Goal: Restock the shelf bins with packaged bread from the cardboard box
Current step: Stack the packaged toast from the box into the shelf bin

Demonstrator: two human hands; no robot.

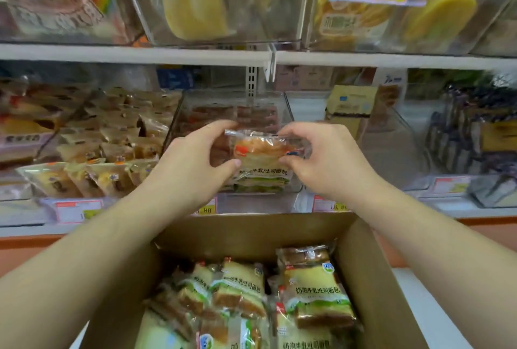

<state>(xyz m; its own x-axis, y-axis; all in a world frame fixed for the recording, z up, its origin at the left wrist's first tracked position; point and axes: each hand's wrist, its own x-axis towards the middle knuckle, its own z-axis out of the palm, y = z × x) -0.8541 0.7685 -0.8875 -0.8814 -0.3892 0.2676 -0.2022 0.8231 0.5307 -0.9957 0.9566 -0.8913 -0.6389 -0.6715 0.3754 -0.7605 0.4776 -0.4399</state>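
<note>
A clear-wrapped bread packet [260,152] with green print is held between both hands over the middle clear shelf bin [288,113]. My left hand [195,164] pinches its left side with thumb and fingers. My right hand [324,158] pinches its right end. More of the same packets [263,183] lie stacked in the bin's front, darker packets behind. Below, the open cardboard box [372,278] holds several bread packets [313,290].
The bin to the left [106,150] is full of small cake packets. The bin to the right [391,147] has a few tan bags at its back. Dark packets [458,136] fill the far right bin. Upper shelf bins [212,12] carry price tags.
</note>
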